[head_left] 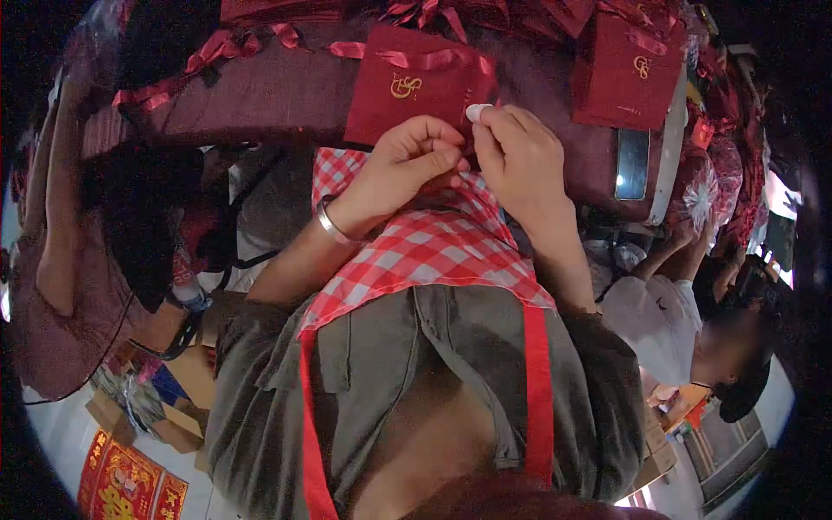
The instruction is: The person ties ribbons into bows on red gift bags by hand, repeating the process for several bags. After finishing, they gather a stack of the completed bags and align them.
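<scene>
A dark red paper gift bag (381, 108) with a gold logo lies on the cloth-covered table in front of me, a shiny red ribbon (425, 59) across its upper part. My left hand (412, 165) is at the bag's lower edge, thumb and fingers pinched together; a bit of red shows by the fingertips, too small to name. Close on its right, my right hand (524, 160) has its fingers curled by the bag's lower right corner. A white cover (477, 113) sits on one of its fingertips. Whatever the right fingers hold is hidden.
Another red gift bag (620, 82) lies at the right, with a phone (633, 165) below it. Loose red ribbon (217, 52) trails along the table at left. People sit on both sides; cardboard boxes (178, 425) stand on the floor at lower left.
</scene>
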Demonstrator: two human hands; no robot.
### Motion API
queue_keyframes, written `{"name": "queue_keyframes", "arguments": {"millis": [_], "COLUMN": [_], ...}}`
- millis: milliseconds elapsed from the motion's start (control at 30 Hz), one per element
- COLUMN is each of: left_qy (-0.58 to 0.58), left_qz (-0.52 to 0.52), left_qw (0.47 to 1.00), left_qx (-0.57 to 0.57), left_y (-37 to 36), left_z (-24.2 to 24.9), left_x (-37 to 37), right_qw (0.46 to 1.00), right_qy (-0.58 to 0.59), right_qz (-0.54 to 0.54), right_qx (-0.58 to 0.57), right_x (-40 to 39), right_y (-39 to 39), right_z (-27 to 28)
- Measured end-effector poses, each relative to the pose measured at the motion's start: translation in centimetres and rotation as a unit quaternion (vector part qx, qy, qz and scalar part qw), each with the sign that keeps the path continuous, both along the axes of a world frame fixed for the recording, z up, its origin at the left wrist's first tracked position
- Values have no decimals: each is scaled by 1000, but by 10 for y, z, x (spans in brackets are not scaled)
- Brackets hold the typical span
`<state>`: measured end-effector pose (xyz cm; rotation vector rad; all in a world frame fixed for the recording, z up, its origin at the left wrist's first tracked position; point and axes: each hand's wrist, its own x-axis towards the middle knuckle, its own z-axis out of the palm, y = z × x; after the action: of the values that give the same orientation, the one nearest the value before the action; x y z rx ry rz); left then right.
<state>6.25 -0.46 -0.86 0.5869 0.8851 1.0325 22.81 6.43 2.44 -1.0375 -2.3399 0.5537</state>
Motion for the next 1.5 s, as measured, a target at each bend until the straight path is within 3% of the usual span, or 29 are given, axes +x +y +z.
{"name": "queue_keyframes", "arguments": {"millis": [267, 367, 433, 467, 667, 733, 767, 867, 900, 967, 1067, 1300, 1467, 1500], "left_qy": [-93, -133, -173, -173, -190, 42, 125, 383, 385, 294, 271, 311, 219, 287], "left_qz": [42, 40, 39, 39, 29, 35, 102, 206, 208, 167, 143, 123, 18, 23], "left_qw": [994, 990, 984, 984, 979, 998, 987, 889, 888, 940, 951, 942, 976, 957], "left_qx": [-39, -20, -34, -33, -69, 6, 19, 140, 142, 51, 36, 25, -9, -32], "left_y": [-3, -2, -2, -2, -1, 1, 2, 17, 22, 26, 27, 30, 28, 27], "left_z": [-7, -12, -11, -10, -1, 12, 19, 6, 2, -3, 2, 0, -1, 6], "left_x": [-6, -8, -9, -10, -18, -33, -39, -68, -74, -81, -86, -94, -100, -90], "right_qw": [999, 997, 992, 995, 989, 989, 989, 989, 988, 986, 989, 990, 995, 995], "right_qy": [11, 43, -1, -2, 8, 27, 47, 61, 63, 105, 102, 110, 79, 80], "right_qz": [32, 40, 84, 96, 139, 137, 135, 134, 135, 130, 111, 82, 57, 57], "right_qx": [37, -40, -91, -35, -47, -46, -46, -31, -28, -20, -10, -16, 3, 0], "right_x": [13, 16, 15, 12, 9, 4, 1, -15, -21, -34, -49, -55, -56, -56], "right_y": [4, -1, -3, -3, 1, 2, 3, 7, 9, 11, 14, 17, 16, 16], "right_z": [3, 7, 9, 6, -9, -10, -11, -15, -19, -33, -49, -54, -52, -53]}}
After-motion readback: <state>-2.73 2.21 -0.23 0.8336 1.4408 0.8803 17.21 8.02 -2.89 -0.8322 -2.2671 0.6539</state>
